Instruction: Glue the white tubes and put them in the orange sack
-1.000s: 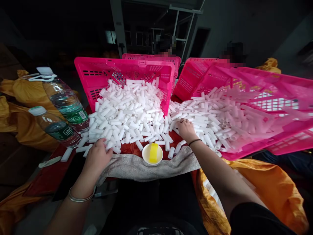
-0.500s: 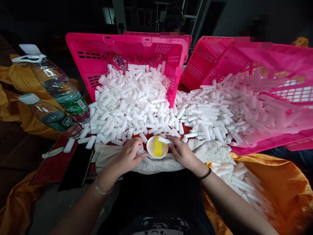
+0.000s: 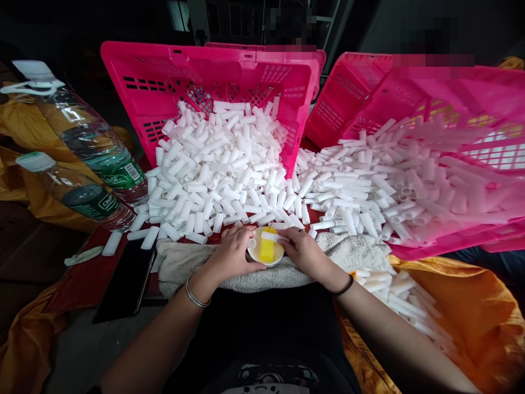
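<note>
My left hand (image 3: 235, 253) is closed around a short white plastic tube (image 3: 251, 243), whose open end faces the bowl. Between my hands sits a small pale bowl (image 3: 255, 255) with a yellow block (image 3: 267, 253), perhaps a sponge, in it. A second white tube (image 3: 275, 237) is pinched in my right hand (image 3: 304, 250) and lies across the top of the yellow block; I cannot tell whether it touches. Both hands rest low over a folded grey towel (image 3: 180, 268). Just beyond them spreads a heap of loose white tubes (image 3: 221, 175).
Pink crates (image 3: 135, 71) lie tipped behind the tubes, with another crate (image 3: 504, 98) at right. Two water bottles (image 3: 118, 164) stand at left beside a black phone (image 3: 123, 287). An orange sack (image 3: 484, 295) with longer tubes (image 3: 402, 301) is at lower right.
My left hand has moved right with its tube, up to the bowl's rim. The tube in my right hand has shifted slightly left and lies more level across the yellow block.
</note>
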`<state>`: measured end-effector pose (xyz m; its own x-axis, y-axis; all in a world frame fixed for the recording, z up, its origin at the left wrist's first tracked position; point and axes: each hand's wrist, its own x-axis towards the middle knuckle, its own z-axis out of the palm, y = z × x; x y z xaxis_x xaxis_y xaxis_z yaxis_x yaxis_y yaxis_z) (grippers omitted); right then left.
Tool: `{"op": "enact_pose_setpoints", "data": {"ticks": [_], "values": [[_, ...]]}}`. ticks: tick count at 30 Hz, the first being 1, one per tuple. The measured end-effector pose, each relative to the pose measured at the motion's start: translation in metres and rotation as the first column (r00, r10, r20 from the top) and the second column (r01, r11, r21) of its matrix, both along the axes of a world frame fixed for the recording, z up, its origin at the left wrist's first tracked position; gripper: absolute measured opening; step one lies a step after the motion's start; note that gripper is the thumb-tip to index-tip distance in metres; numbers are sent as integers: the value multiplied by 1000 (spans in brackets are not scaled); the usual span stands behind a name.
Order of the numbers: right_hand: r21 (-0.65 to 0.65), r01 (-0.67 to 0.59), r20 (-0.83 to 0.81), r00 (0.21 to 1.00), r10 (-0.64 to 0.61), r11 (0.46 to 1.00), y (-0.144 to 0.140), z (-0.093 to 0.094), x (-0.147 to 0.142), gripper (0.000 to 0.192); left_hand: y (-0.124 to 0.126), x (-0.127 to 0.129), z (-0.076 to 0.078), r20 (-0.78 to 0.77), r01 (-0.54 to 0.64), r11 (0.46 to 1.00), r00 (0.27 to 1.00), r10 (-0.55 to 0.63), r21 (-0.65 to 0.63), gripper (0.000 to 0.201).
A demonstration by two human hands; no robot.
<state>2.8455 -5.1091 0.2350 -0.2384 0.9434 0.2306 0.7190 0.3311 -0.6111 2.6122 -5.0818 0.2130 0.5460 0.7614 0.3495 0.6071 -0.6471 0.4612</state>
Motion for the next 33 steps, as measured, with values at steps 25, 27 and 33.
{"op": "enact_pose_setpoints", "data": {"ticks": [25, 27, 33], "values": [[226, -212, -40, 973, 226, 951, -26, -4, -2, 18, -1, -1, -6, 69, -7, 1000, 998, 9, -28, 78], [158, -164, -107, 977, 182, 974, -28, -2, -1, 17, -1, -1, -5, 63, -12, 999, 998, 15, -42, 81], [226, -195, 15, 980, 197, 954, -29, 0, -2, 15, -1, -1, -3, 62, -23, 998, 998, 27, -62, 82]]}}
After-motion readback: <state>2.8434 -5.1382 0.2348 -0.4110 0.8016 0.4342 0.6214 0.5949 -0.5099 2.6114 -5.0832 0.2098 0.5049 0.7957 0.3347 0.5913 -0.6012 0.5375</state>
